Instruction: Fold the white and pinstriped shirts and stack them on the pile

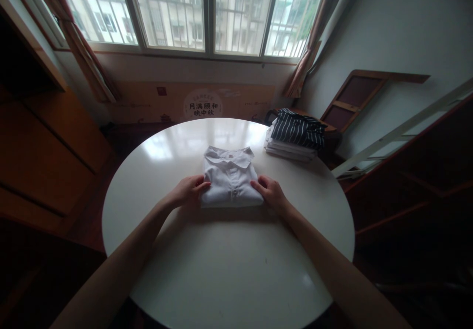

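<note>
A white collared shirt [231, 183], folded into a compact rectangle, lies on the round white table [229, 265] with its collar toward the window. Its button placket runs down the middle of the upper face. My left hand [190, 190] grips the shirt's left side, thumb on top and fingers at the edge and partly underneath. On the opposite side, my right hand [271, 191] holds the right edge in the same way, its thumb over the fabric. The undersides of the fingers are hidden by the cloth.
A stack of folded white garments [290, 150] with a black striped shirt [298, 128] on top sits at the table's back right. Beyond stands a wooden chair [347, 97]. A long printed box [148, 100] is below the window. Wooden cabinets [48, 151] stand at left.
</note>
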Available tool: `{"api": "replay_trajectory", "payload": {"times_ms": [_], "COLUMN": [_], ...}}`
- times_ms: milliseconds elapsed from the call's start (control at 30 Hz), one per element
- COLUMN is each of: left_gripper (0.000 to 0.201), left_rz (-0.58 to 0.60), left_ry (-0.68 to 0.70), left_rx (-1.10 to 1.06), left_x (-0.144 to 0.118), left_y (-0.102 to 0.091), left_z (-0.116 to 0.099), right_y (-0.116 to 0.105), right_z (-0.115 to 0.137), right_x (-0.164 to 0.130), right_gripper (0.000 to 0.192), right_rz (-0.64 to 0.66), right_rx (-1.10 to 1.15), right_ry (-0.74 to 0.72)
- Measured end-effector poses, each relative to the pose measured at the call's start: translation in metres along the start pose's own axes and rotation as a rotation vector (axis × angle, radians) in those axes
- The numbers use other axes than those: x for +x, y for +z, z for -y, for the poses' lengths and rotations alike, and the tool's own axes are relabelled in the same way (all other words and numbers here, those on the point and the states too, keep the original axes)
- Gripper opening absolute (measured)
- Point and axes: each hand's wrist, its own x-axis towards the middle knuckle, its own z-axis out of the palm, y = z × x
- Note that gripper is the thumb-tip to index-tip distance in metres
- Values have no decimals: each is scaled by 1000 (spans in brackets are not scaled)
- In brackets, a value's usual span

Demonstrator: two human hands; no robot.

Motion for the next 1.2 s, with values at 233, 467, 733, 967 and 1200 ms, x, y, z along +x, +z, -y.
{"api": "replay_trajectory", "payload": {"times_ms": [233,467,733,967,1200], "left_gripper": [38,40,41,40,41], "left_rz": [-27,-11,-12,18,28], "left_ry": [-25,-10,-24,-16,-18], "left_rx": [-53,-160,-176,-203,-222], "left_x": [1,4,3,4,3], "left_y": [5,3,3,3,3], "left_z": [4,10,7,8,9], "right_y": [0,-4,-2,-4,-3], "right_z": [2,-1,0,-1,-2], "right_x": [0,0,-1,-1,0], "right_gripper": [35,35,35,36,35], "right_rz": [-26,27,14,20,23], "right_rx": [-15,50,31,24,11], "right_ry": [1,-13,-6,-17,-29]}}
